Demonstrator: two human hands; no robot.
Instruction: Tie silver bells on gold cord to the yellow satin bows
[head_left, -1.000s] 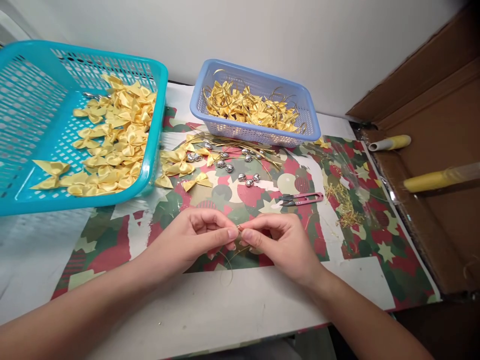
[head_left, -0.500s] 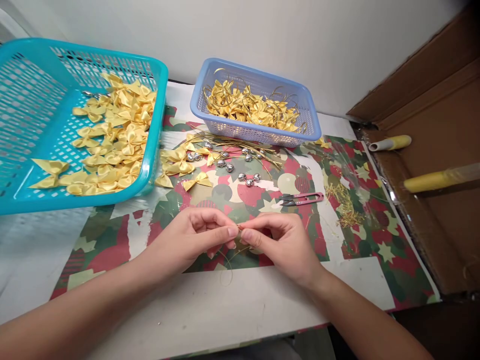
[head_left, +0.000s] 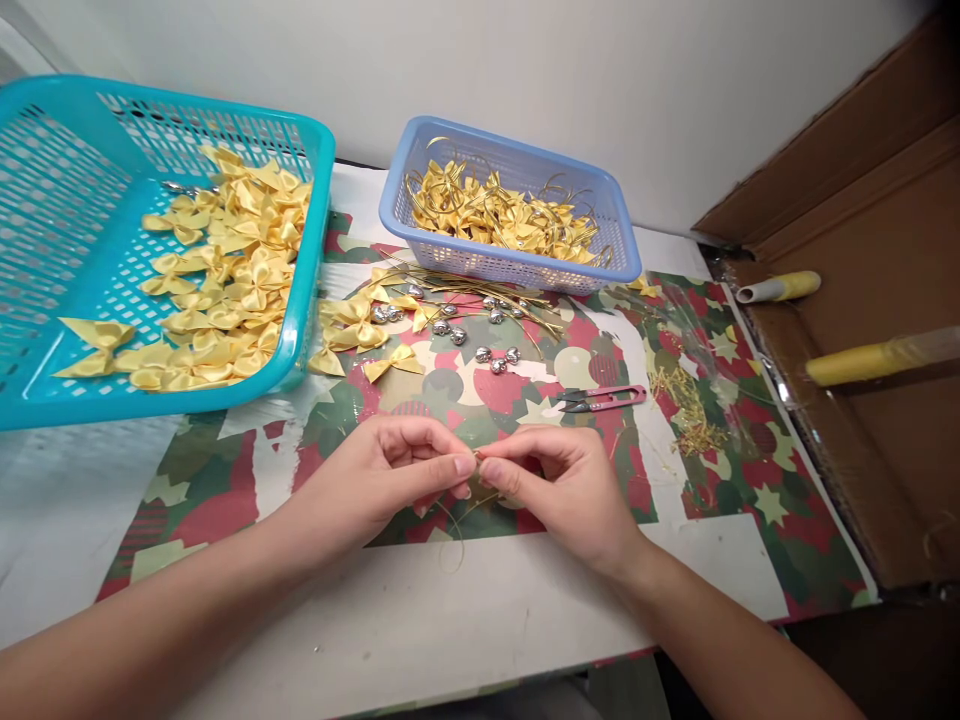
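left hand (head_left: 405,470) and right hand (head_left: 574,485), fingertips closed together, pinched thin gold cord (head_left: 462,545), seemingly for fine control; pink snips (head_left: 615,403) lay beyond, within easy reach, silver bells (head_left: 458,337) and yellow bows (head_left: 394,363) farther out.

Seeing the left basket (head_left: 315,225) standing on the table (head_left: 360,640), holding bows (head_left: 259,275) heaped mostly toward its right side. Seeing the far basket (head_left: 517,258) standing right of it, toward the back, holding more bows and cords. Finding loose bows (head_left: 397,362) lying just right of the left basket. Finding loose cords (head_left: 525,292) lying before the far basket, with bells (head_left: 457,336) scattered among and before them. Finding snips (head_left: 615,403) lying right of and before the bells, with clippings (head_left: 699,438) lying farther right. Seeing thread (head_left: 451,570) hanging or lying nearest the front; not telling which.
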